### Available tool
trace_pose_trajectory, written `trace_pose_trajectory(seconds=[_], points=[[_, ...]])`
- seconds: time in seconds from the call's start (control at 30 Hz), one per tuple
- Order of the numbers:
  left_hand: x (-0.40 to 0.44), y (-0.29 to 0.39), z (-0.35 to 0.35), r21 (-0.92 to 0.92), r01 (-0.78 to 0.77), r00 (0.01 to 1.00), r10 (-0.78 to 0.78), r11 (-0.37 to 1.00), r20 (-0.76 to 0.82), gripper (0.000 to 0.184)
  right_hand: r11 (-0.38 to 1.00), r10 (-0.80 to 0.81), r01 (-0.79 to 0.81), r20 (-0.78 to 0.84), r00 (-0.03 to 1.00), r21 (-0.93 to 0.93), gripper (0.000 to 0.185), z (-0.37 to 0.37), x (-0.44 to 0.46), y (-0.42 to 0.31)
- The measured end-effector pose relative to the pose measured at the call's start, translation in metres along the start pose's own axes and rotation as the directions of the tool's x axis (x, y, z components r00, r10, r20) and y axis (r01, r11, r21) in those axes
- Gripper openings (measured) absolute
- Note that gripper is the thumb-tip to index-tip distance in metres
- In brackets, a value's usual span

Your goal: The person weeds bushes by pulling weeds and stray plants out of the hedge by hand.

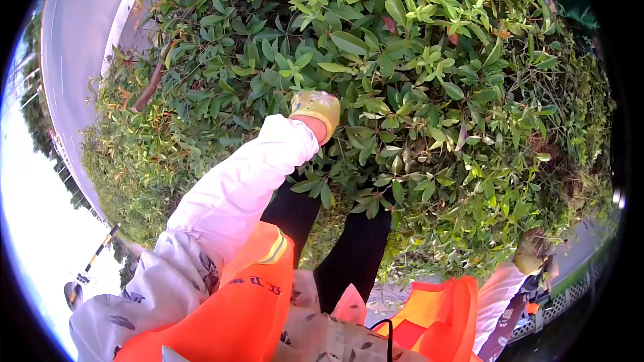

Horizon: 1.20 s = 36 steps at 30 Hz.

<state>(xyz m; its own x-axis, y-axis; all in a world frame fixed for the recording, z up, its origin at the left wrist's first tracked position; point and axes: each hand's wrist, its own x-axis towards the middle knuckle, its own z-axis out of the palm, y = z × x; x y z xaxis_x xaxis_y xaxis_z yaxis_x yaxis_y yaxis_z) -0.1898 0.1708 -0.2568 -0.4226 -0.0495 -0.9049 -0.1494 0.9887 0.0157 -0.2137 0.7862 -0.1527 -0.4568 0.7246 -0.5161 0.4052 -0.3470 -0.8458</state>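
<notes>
My left hand [315, 112], in a yellow patterned glove, reaches into the top of a dense green leafy shrub [402, 87]. Leaves cover its fingers, so whether they grip a stem does not show. Far to the right and lower, my right hand [530, 253], also gloved, is beside the shrub's lower edge. It is dim and small near the lens rim; its fingers are not distinct, and I cannot make out anything held. Long pale sleeves [235, 188] cover my arms, and an orange vest [248, 295] hangs open in front of me.
My dark-trousered legs [352, 248] stand against the foliage. A bare brown branch [149, 87] sticks out on the left. Beyond it are a pale kerb [124, 13] and a road [84, 33]. A lattice-like edging [563, 305] runs along the lower right.
</notes>
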Motion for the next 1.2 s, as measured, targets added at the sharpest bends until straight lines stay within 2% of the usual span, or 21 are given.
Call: trace_pose_trajectory(seconds=[0.1,0.13,0.17,0.23,0.3,0.33,0.4,0.47,0.53,0.57,0.6,0.63,0.7,0.73,0.77,0.8,0.87,0.9,0.93,1.07,1.2], points=[[0.001,-0.009,0.04,0.001,0.038,0.998,-0.038,0.999,-0.043,0.02,0.945,0.249,-0.255,0.053,0.967,0.204,0.054,0.041,-0.046,0.083],[-0.007,-0.015,0.029,-0.059,0.04,0.998,-0.037,0.998,0.049,0.02,0.875,0.364,-0.367,0.07,0.929,0.317,0.056,0.069,-0.079,0.105],[-0.003,-0.02,0.046,-0.012,0.044,0.998,-0.043,0.999,0.051,0.019,0.843,0.433,-0.447,0.113,0.894,0.301,0.051,0.091,-0.11,0.129],[0.006,-0.028,0.064,0.031,0.047,0.997,-0.048,0.998,0.055,0.018,0.804,0.556,-0.59,0.257,0.791,0.074,0.041,0.128,-0.192,0.171],[0.014,-0.036,0.064,-0.154,0.115,0.97,-0.077,0.981,0.23,0.023,0.744,0.662,-0.625,0.39,0.641,-0.236,0.032,0.159,-0.268,0.199],[0.014,-0.037,0.069,-0.16,0.116,0.97,-0.077,0.98,0.231,0.023,0.715,0.698,-0.578,0.449,0.557,-0.394,0.028,0.174,-0.296,0.207],[0.014,-0.038,0.083,-0.394,0.093,0.993,-0.057,0.914,0.103,0.03,0.645,0.761,-0.327,0.543,0.355,-0.69,0.024,0.207,-0.339,0.224],[0.003,-0.041,0.092,-0.652,0.064,0.996,-0.091,0.755,-0.009,0.034,0.725,0.673,-0.174,0.631,0.385,-0.667,0.021,0.235,-0.36,0.247],[-0.001,-0.047,0.11,-0.792,0.01,0.999,-0.034,0.611,-0.014,0.032,0.819,0.554,-0.23,0.623,0.552,-0.525,0.019,0.263,-0.363,0.272],[-0.018,-0.042,0.113,-0.875,-0.033,0.999,0.017,0.483,-0.029,0.031,0.818,0.526,-0.152,0.612,0.59,-0.555,0.022,0.272,-0.351,0.289],[-0.024,-0.03,0.169,-0.997,-0.04,0.994,0.101,-0.06,-0.046,0.03,0.805,0.5,-0.081,0.599,0.626,-0.588,0.025,0.271,-0.334,0.313],[-0.07,-0.025,0.114,-0.948,-0.147,0.97,0.231,0.282,-0.082,0.03,0.76,0.551,-0.06,0.593,0.587,-0.647,0.025,0.272,-0.322,0.334],[-0.144,-0.018,0.097,-0.798,-0.119,0.926,0.357,0.591,0.126,0.037,0.661,0.646,0.004,0.573,0.504,-0.75,0.028,0.272,-0.298,0.375],[-0.155,-0.021,0.137,-0.503,-0.574,0.799,0.576,0.646,-0.172,0.038,0.61,0.791,-0.635,0.402,0.46,-0.474,0.029,0.291,-0.315,0.345],[-0.168,-0.02,0.106,-0.753,-0.082,0.942,0.297,0.652,0.154,0.036,0.524,0.842,-0.757,0.373,0.39,-0.39,0.03,0.297,-0.314,0.353],[-0.171,-0.024,0.104,-0.754,-0.091,0.943,0.299,0.651,0.144,0.036,0.458,0.874,-0.813,0.351,0.338,-0.359,0.033,0.301,-0.309,0.358],[-0.179,-0.035,0.101,-0.927,0.1,0.965,0.191,0.363,0.179,0.035,0.523,0.787,-0.543,0.127,0.604,-0.657,0.029,0.324,-0.32,0.351],[-0.183,-0.038,0.094,-0.966,0.133,0.973,0.158,0.221,0.17,0.036,0.499,0.727,-0.432,0.092,0.68,-0.752,0.028,0.332,-0.32,0.352],[-0.182,-0.039,0.099,-0.968,0.13,0.974,0.154,0.217,0.165,0.036,0.497,0.702,-0.352,0.13,0.7,-0.793,0.028,0.333,-0.317,0.359],[-0.189,-0.035,0.122,-0.982,0.112,0.989,0.083,0.153,0.125,0.035,0.522,0.72,-0.055,0.405,0.564,-0.851,0.026,0.34,-0.299,0.382],[-0.189,-0.029,0.116,-0.963,0.268,0.954,0.148,-0.027,0.261,0.035,0.481,0.656,0.408,0.627,0.42,-0.776,0.025,0.326,-0.283,0.398]])
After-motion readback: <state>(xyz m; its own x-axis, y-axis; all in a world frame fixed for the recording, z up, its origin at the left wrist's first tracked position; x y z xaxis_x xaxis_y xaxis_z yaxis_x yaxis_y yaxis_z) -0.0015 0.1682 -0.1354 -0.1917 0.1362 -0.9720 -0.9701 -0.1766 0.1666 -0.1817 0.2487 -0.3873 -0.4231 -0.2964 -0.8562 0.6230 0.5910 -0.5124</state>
